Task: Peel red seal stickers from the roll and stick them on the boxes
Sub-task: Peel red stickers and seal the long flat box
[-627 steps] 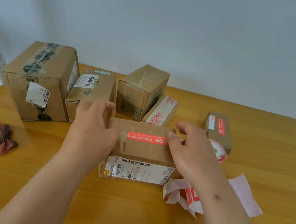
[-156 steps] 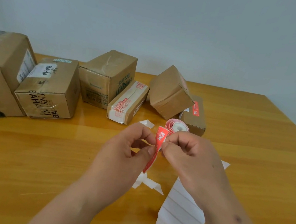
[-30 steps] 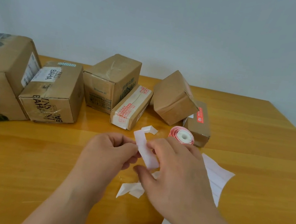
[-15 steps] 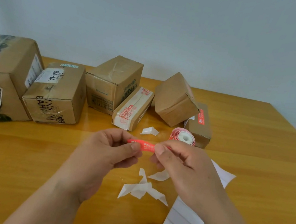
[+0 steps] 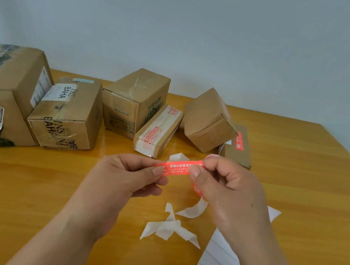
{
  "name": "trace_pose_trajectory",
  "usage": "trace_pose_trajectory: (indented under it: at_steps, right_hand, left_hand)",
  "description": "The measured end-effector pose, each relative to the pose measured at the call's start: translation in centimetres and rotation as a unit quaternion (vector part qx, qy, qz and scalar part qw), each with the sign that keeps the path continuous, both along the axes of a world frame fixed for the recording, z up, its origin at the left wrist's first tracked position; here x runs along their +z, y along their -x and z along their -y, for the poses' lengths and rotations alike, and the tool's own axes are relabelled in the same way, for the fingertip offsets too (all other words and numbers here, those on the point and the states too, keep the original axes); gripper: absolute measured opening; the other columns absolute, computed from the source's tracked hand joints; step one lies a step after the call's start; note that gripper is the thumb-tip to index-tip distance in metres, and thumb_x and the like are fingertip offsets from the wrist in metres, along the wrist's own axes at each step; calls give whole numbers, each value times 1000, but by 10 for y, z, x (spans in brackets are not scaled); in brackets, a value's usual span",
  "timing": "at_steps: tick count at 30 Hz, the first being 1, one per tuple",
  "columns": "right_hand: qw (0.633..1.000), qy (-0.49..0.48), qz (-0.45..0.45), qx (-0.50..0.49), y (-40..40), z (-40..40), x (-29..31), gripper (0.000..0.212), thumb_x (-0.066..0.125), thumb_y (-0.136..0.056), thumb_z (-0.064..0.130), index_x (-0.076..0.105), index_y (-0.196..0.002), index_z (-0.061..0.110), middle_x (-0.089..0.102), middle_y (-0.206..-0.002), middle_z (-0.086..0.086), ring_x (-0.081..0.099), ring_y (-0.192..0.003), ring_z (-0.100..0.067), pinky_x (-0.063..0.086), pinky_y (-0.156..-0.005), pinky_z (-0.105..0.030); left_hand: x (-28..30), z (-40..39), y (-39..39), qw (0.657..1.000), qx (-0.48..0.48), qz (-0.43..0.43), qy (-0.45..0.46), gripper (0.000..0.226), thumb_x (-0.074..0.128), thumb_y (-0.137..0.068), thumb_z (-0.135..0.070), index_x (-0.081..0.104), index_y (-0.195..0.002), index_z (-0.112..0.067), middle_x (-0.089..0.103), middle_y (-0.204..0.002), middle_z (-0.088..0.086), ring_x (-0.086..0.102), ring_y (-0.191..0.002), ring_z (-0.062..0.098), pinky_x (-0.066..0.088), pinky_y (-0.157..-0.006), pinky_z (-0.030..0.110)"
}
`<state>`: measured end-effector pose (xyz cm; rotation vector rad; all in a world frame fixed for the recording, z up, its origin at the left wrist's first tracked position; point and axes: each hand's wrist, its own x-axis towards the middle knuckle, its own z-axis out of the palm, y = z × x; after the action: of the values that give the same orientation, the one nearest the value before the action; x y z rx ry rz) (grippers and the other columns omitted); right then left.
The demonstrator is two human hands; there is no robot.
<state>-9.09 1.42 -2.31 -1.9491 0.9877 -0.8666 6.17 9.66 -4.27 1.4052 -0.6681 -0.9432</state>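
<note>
Two hands hold one red seal sticker [image 5: 178,168] stretched flat between them above the wooden table [image 5: 296,196]; left hand [image 5: 126,179] pinches its left end between thumb and forefinger, right hand [image 5: 225,185] pinches the right end the same way, remaining fingers curled in; printed side faces up. Sticker looks peeled free, white backing scraps [image 5: 168,229] lying on the table below; the roll itself is hidden behind the right hand. Six cardboard boxes stand beyond; the flat box at far right [image 5: 238,148] already carries a red seal; the box marked BAHA [image 5: 67,114] shows none on the faces visible. Judgement: keep the strip taut, grip only at the tips; lay one end across a flap seam first, then smooth along; slack risks folding.
</note>
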Motion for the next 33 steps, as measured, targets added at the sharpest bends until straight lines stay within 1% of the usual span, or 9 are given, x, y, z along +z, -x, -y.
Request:
trace_pose_trajectory:
  at_steps: [4,8,11,15,17,20,25,29,33]
  right_hand:
    - [998,49,-38,-32,-6,1,-8,21,62,-88,35,62,-67,32,61,-67,13,56,-66,0,42,-54,-11]
    - [995,72,-33,-56,-9,4,-8,19,60,-89,34,64,-71,32,60,-64,10,56,-68,-1,42,-56,-10]
    - [996,65,-19,-59,-6,11,0,19,59,-89,34,63,-70,35,61,-73,20,55,-73,4,41,-58,-6]
    - [998,54,-19,-36,-6,12,4,18,60,-88,34,62,-70,35,60,-75,25,55,-71,6,40,-58,-5]
    - [998,46,-21,-23,-7,11,1,17,59,-87,36,65,-72,31,61,-69,15,55,-65,0,41,-55,-10]
    - [998,45,-33,-1,-5,10,-3,20,59,-88,35,66,-71,26,59,-63,4,51,-56,-5,40,-51,-15]
    - [998,24,-46,22,0,5,-4,16,59,-87,34,66,-73,30,61,-68,10,52,-55,-3,42,-53,-16]
    - [998,14,-50,24,0,5,-6,17,60,-88,34,65,-72,30,60,-63,10,51,-55,0,42,-51,-12]
    - [998,9,-44,45,-6,-1,-5,19,60,-88,34,65,-72,25,57,-61,8,50,-54,0,40,-50,-12]
  left_hand:
    - [-3,5,0,998,30,37,-34,28,61,-91,-15,70,-116,-23,77,-82,0,73,-70,18,57,-76,36]
    - [-8,16,-11,983,80,143,-84,54,48,-100,-22,29,-149,-36,75,-79,-5,72,-70,12,57,-69,31]
    - [-12,30,-21,945,100,286,-119,61,52,-98,-30,23,-151,-36,69,-94,-13,65,-81,6,49,-61,18]
    - [-28,65,-27,886,87,428,-156,85,68,-83,-48,18,-151,-33,41,-146,-4,37,-133,19,44,-100,40]
    - [-34,81,-28,865,75,462,-180,93,70,-77,-57,18,-150,-32,32,-149,-1,27,-136,23,38,-106,43]
    - [-43,95,-31,833,100,505,-204,84,67,-75,-63,31,-141,-28,37,-141,2,35,-129,26,41,-102,42]
    - [-47,89,-38,843,113,494,-182,54,67,-82,-49,45,-128,-30,46,-136,1,51,-117,20,54,-90,40]
    - [-45,52,-41,855,80,483,-172,61,66,-86,-42,41,-142,-39,33,-145,-4,39,-129,18,45,-104,36]
    - [-37,4,-46,856,4,486,-177,54,68,-86,-35,49,-136,-45,28,-144,-10,39,-128,15,40,-108,34]
